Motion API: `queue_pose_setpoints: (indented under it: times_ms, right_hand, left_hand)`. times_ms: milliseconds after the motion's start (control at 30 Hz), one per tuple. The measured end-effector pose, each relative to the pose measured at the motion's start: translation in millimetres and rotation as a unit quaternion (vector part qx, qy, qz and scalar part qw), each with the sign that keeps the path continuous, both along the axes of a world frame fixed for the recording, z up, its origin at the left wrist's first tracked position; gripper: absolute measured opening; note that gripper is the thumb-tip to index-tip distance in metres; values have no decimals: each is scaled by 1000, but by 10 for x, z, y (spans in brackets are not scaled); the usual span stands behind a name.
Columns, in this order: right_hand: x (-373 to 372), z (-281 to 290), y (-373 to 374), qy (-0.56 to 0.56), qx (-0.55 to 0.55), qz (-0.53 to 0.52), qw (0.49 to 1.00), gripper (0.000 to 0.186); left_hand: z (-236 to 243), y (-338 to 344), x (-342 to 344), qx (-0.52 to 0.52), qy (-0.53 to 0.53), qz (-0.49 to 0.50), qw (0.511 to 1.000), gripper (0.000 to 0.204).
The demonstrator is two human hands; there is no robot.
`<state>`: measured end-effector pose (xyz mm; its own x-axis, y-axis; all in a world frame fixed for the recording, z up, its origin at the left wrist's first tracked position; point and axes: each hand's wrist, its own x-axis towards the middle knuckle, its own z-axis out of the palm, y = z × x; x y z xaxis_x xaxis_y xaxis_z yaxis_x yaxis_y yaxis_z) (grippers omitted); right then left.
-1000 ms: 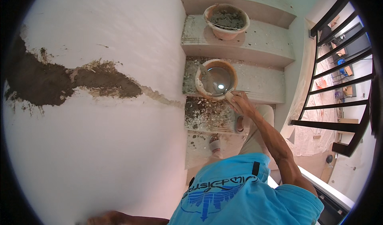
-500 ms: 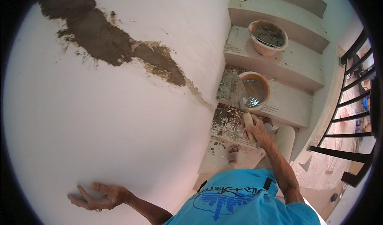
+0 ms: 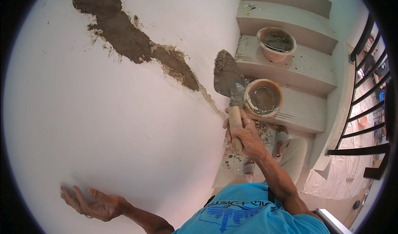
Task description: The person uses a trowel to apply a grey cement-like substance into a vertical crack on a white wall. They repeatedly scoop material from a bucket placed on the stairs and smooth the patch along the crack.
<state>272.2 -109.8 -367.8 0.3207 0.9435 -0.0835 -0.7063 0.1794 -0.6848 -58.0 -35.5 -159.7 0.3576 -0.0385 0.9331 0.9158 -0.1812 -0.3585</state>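
My right hand (image 3: 244,133) is closed round the wooden handle of a trowel (image 3: 227,74). The blade points up and away from me, its face coated with grey mortar, and it overlaps the wall's edge and the stairs. My left hand (image 3: 93,204) is at the lower left with fingers apart, holding nothing; its fingertips are at the white wall (image 3: 124,142). Across the wall runs a dark band of wet mortar (image 3: 132,43), narrowing down to a thin pale strip near the trowel. Just right of the blade stands a bucket (image 3: 264,98) with murky water.
One step higher is a second bucket (image 3: 276,44) of grey mortar. Stairs (image 3: 290,78) climb away on the right, with crumbs of debris (image 3: 262,128) by my feet. A black railing (image 3: 356,151) borders the far right, and plastic sheeting (image 3: 336,180) covers the floor below.
The trowel has risen from low beside the water bucket, leftward towards the wall, and its blade now shows plainly. My left hand has shifted slightly left.
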Motion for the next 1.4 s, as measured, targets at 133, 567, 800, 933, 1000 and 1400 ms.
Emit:
queue_pose_setpoints:
  times_ms: [133, 567, 800, 933, 1000, 1400]
  right_hand:
    - [-97, 46, 38, 4, 27, 14, 1000, 58]
    - [-192, 408, -119, -7, 58, -230, 971, 57]
    - [-153, 633, 27, -103, 68, -526, 842, 54]
    - [-438, 129, 622, -446, -48, -485, 751, 66]
    - [-709, 173, 795, -520, -4, -366, 772, 72]
    - [-374, 107, 151, -230, -73, -111, 964, 56]
  left_hand:
    - [-27, 16, -99, -11, -2, -37, 999, 24]
    - [-37, 10, -158, -21, 11, -138, 990, 26]
    - [-97, -8, -345, -38, 13, -165, 986, 26]
    - [-97, -36, -228, -41, 9, -165, 985, 26]
    - [-89, -23, -243, -39, 16, -137, 990, 26]
    - [-98, -52, -269, -57, 13, -124, 991, 23]
